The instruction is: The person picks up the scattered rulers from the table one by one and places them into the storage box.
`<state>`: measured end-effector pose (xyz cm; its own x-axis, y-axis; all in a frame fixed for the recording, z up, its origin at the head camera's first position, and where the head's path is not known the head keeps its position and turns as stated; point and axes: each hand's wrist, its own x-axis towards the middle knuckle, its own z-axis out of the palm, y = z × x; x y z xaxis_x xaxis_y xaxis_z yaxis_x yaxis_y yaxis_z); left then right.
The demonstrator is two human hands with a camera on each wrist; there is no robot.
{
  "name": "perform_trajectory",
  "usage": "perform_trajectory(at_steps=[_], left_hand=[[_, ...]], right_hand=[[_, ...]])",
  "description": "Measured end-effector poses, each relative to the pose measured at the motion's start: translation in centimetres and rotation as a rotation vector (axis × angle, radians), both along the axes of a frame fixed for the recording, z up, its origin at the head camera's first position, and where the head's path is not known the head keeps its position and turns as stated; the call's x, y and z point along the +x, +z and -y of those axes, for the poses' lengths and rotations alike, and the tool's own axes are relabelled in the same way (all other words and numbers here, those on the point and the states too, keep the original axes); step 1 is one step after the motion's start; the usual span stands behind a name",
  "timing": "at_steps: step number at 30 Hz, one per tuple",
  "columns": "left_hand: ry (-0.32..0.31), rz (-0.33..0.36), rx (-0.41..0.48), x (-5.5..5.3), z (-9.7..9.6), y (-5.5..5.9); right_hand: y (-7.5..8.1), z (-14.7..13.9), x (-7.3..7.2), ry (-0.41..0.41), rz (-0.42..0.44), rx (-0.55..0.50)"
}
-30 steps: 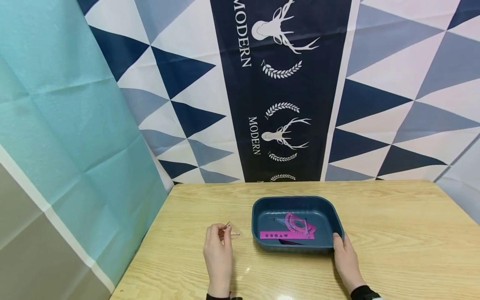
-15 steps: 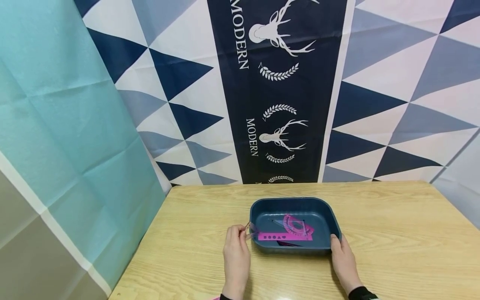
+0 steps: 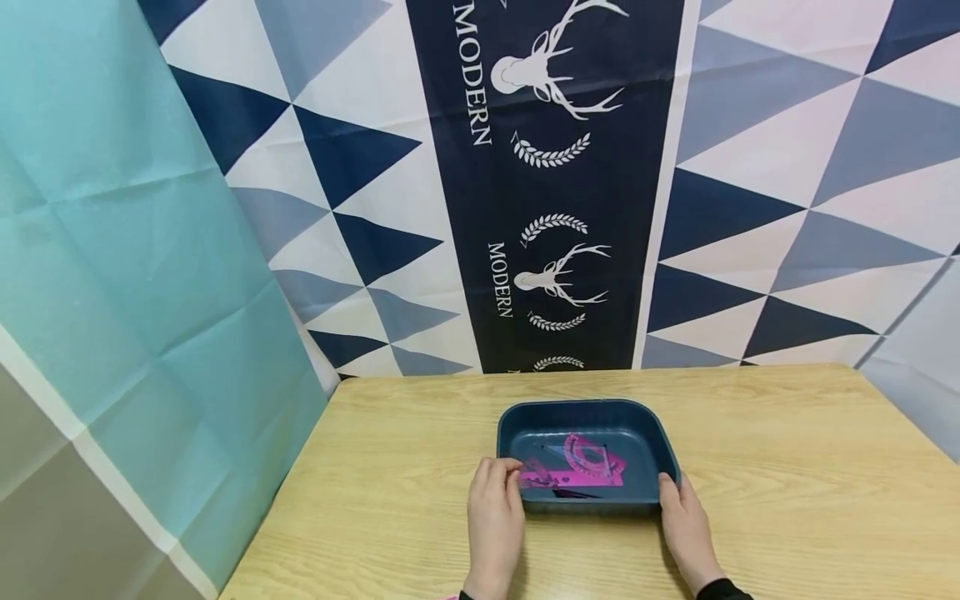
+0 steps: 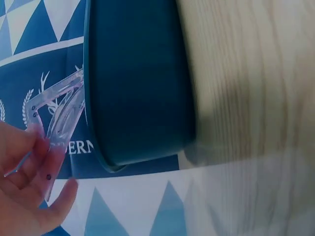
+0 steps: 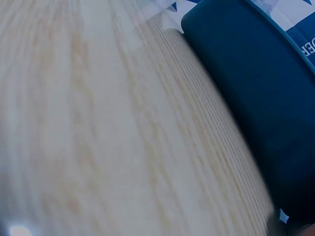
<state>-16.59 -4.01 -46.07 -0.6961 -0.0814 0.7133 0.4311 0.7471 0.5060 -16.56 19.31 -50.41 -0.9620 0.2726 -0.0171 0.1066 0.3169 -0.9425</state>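
Note:
My left hand (image 3: 495, 518) holds a clear set square (image 4: 61, 120) at the left front corner of a dark blue tray (image 3: 600, 504). The left wrist view shows the set square tilted, reaching above the tray's rim, with my fingers (image 4: 29, 160) behind its lower part. My right hand (image 3: 688, 527) grips the tray's right front corner, thumb over the rim. Inside lie a pink ruler (image 3: 596, 478) with cut-out shapes and a pink see-through protractor (image 3: 574, 458). The right wrist view shows mostly the table and the tray's outer wall (image 5: 266, 93).
A wood-grain table (image 3: 390, 467) bears the tray. Behind it hangs a patterned cloth (image 3: 558, 183), with a turquoise cloth (image 3: 150, 250) at the left. A sliver of something pink (image 3: 450, 597) shows at the bottom edge beside my left wrist.
My left hand has moved right with the set square, from the table left of the tray to the tray's left front corner. My right hand has kept its grip on the tray.

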Motion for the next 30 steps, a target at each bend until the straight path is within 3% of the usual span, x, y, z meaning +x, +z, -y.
perform_trajectory(at_steps=[5,17,25,30], left_hand=[[0.019,-0.054,-0.060,-0.2,-0.2,-0.1],[-0.083,0.006,-0.117,-0.2,-1.3,-0.5],[-0.066,-0.026,-0.159,-0.3,-1.4,-1.1],[-0.063,-0.002,-0.149,-0.3,-1.4,-1.1]], right_hand=[[-0.1,0.0,-0.1,0.001,-0.001,-0.007],[-0.4,-0.1,-0.1,0.005,0.028,-0.017],[-0.5,0.0,-0.2,0.006,0.032,-0.015],[-0.4,0.0,-0.2,-0.007,0.026,-0.010]])
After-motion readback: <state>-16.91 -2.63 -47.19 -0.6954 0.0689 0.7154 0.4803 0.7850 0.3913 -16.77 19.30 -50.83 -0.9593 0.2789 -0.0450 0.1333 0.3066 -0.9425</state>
